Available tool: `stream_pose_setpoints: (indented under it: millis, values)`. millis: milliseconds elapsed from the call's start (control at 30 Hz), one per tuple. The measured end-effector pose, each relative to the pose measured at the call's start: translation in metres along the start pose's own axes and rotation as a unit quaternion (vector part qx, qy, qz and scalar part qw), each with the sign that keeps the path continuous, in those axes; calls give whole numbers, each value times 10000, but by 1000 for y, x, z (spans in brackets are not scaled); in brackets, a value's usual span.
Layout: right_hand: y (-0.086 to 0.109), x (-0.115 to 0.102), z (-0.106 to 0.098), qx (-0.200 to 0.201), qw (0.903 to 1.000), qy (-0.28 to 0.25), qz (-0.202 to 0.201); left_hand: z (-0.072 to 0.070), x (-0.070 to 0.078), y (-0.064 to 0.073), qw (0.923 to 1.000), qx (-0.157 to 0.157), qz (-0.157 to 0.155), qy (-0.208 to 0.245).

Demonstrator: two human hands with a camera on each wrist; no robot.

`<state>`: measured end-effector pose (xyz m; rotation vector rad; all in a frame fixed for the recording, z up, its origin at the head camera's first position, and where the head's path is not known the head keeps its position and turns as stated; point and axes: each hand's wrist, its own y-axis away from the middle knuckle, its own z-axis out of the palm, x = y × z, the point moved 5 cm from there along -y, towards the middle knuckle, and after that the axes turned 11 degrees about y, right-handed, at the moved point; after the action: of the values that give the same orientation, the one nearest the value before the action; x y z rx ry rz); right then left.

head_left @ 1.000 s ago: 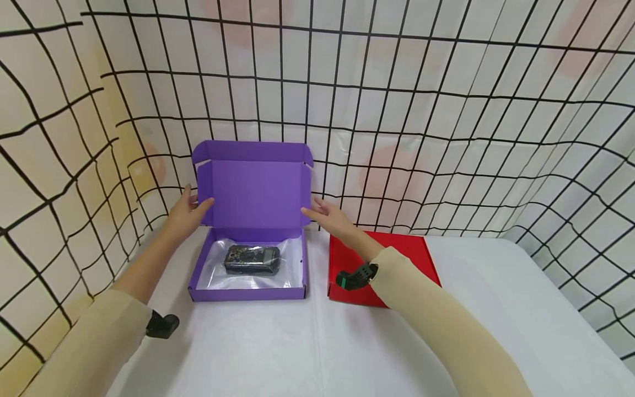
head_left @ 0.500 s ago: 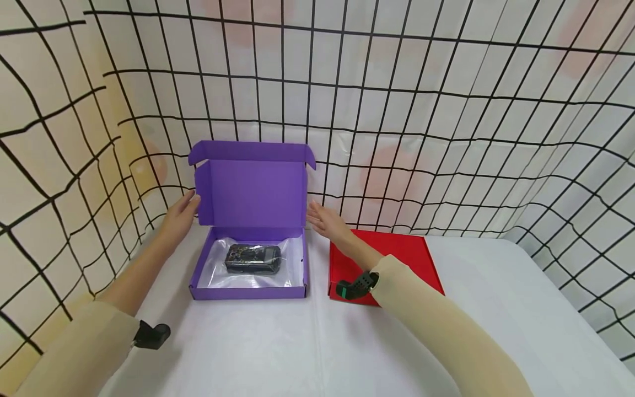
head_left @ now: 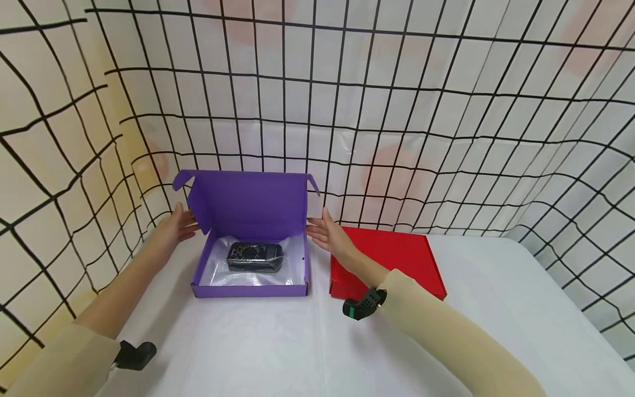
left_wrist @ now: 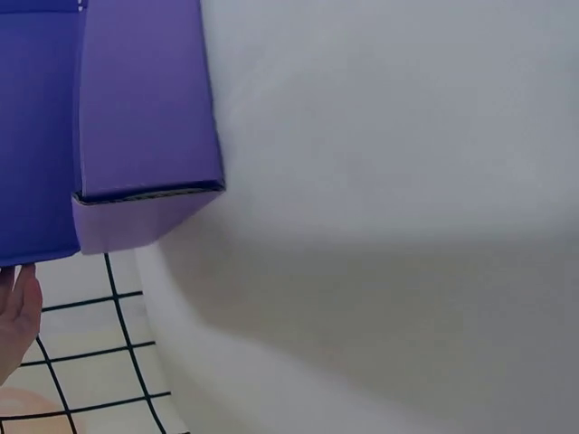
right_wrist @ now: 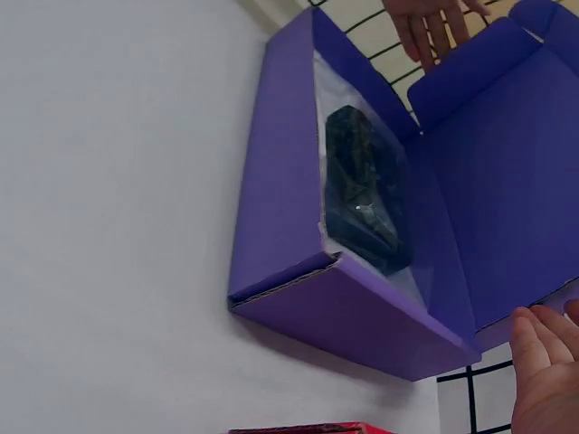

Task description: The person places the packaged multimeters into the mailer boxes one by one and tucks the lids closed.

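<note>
A purple cardboard mailer box (head_left: 250, 291) stands on the table with its lid (head_left: 253, 201) raised and tilted forward. Inside, a black multimeter (head_left: 254, 257) lies in a clear plastic bag (head_left: 218, 273). My left hand (head_left: 170, 236) is at the lid's left side flap, fingers extended and fingertips partly hidden behind it. On the opposite side, my right hand (head_left: 331, 236) has its fingers stretched toward the lid's right edge, thumb up. The right wrist view shows its fingertips (right_wrist: 534, 330) against the lid's edge. Neither hand grips anything.
A closed red box (head_left: 392, 256) lies to the right of the purple one, partly under my right forearm. White cloth covers the table (head_left: 258, 347). Behind and at the sides rises a white backdrop with a black grid (head_left: 397, 110).
The lid has tipped forward and down from nearly upright, its front flap now lower. Both thumbs have left the lid's inner side, and the hands have moved slightly lower and behind its edges.
</note>
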<state>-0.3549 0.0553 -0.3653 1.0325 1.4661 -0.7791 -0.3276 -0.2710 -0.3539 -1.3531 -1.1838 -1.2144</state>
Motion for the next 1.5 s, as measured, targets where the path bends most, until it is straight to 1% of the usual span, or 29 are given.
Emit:
stream_pose_setpoints:
  millis: [200, 400, 500, 600, 700, 867, 933, 1000, 1167, 1300, 1367, 1433, 1467, 1500]
  values:
    - [1, 4, 1, -105, 9999, -39, -2, 0, -4, 5, 9989, -46, -83, 451]
    - [2, 6, 1, -173, 9998, 108, 29, 3, -4, 6, 9983, -151, -275, 499]
    - [3, 5, 2, -286, 9991, 303, 38, 2, -4, 7, 9961, -247, -352, 777]
    - [4, 4, 3, -432, 9979, 477, 49, 3, -2, 9, 9927, -350, -366, 1098]
    - [5, 2, 5, -509, 9973, 531, 29, 5, -1, 9, 9906, -405, -370, 1251]
    - [6, 2, 5, -467, 9976, 515, 58, 6, -1, 10, 9923, -330, -413, 1123]
    - [6, 3, 4, -446, 9974, 555, 91, 5, -2, 10, 9926, -318, -380, 1109]
    - [6, 4, 4, -454, 9971, 607, 110, 4, -4, 11, 9925, -298, -324, 1141]
    - [6, 7, 5, -507, 9963, 682, 84, 0, -10, 13, 9910, -126, -149, 1322]
    - [7, 10, 4, -487, 9965, 669, 142, -1, -13, 14, 9851, -87, -78, 1718]
    - [7, 11, 4, -487, 9966, 651, 158, 0, -13, 16, 9794, -129, -80, 2014]
    - [8, 11, 4, -502, 9967, 619, 164, 0, -13, 17, 9750, -219, -120, 2208]
    - [7, 11, 4, -514, 9967, 606, 154, 1, -13, 18, 9739, -278, -119, 2250]
    - [7, 11, 4, -534, 9968, 574, 152, 1, -13, 19, 9754, -300, -158, 2178]
